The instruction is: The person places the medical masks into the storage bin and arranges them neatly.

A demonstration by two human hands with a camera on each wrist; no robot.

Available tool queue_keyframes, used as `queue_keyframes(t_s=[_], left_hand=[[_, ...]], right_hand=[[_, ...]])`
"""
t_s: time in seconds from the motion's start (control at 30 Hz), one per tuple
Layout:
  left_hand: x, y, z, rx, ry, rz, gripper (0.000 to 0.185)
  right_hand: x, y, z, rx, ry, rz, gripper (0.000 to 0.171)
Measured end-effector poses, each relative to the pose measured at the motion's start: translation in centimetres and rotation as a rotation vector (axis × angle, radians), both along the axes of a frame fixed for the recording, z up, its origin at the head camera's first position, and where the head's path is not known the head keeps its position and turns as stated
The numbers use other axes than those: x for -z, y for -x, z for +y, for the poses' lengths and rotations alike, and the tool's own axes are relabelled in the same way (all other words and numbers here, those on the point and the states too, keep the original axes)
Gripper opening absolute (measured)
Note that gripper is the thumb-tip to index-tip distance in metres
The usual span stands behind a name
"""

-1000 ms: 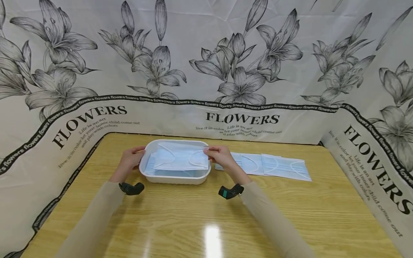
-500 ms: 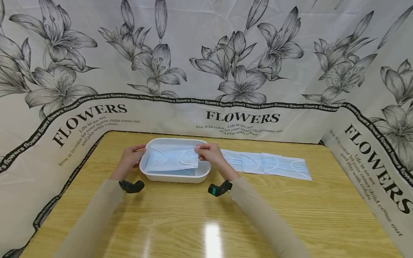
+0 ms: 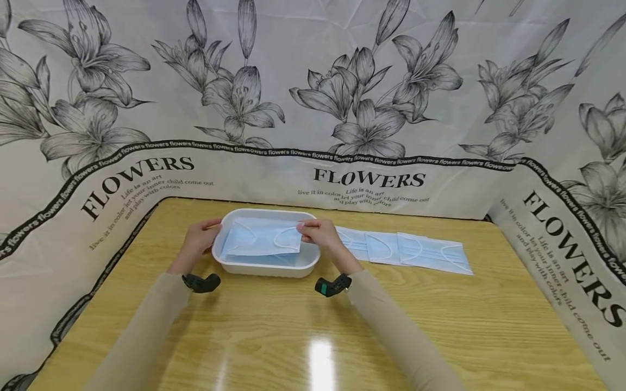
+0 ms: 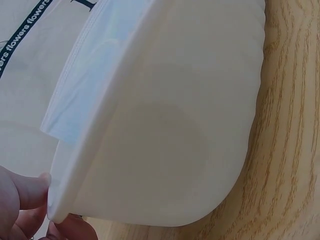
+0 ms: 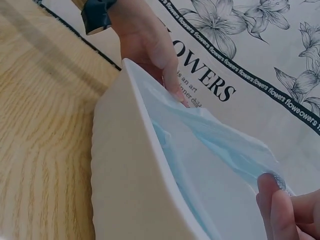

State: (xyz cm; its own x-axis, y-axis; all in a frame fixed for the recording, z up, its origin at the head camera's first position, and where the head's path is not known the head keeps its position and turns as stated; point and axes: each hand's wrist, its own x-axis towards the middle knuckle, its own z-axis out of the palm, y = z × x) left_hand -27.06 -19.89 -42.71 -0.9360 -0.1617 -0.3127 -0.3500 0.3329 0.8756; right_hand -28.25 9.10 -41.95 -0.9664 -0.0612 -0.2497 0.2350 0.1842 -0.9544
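The white tray (image 3: 266, 267) hides most of what lies under the top blue mask (image 3: 261, 239); only blue edges show beneath it. The left hand (image 3: 198, 241) sits at the tray's left rim, fingers at the mask's end, but whether its grip pinches the mask cannot be told. The right hand (image 3: 320, 233) pinches the mask's right end over the tray. Right of the tray, more masks (image 3: 411, 251) lie overlapped on the worktop (image 3: 313, 336). A flower-printed cloth (image 3: 313, 108) stands behind the tray.
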Motion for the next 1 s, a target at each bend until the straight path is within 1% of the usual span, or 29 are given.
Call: queue_keyframes(t_s=[0.1,0.17,0.4,0.67,0.87,1.0], left_hand=[[0.0,0.1,0.2,0.0,-0.002,0.005,0.046],[-0.1,0.1,0.2,0.011,0.003,0.008,0.046],[-0.3,0.1,0.4,-0.028,0.007,-0.01,0.046],[-0.2,0.1,0.3,-0.021,0.004,-0.018,0.046],[-0.3,0.0,0.3,-0.04,-0.032,-0.028,0.047],[-0.2,0.0,0.3,-0.043,-0.032,-0.031,0.046]], right_hand=[[0.0,0.1,0.1,0.001,-0.005,-0.002,0.03],[-0.1,0.1,0.0,-0.005,-0.008,0.001,0.03],[-0.1,0.0,-0.7,-0.02,-0.078,0.052,0.026],[-0.2,-0.6,-1.3,0.006,-0.119,0.067,0.024],[-0.1,-0.7,-1.4,-0.023,-0.119,0.105,0.024],[0.1,-0.7,-1.5,-0.038,-0.144,0.123,0.024]])
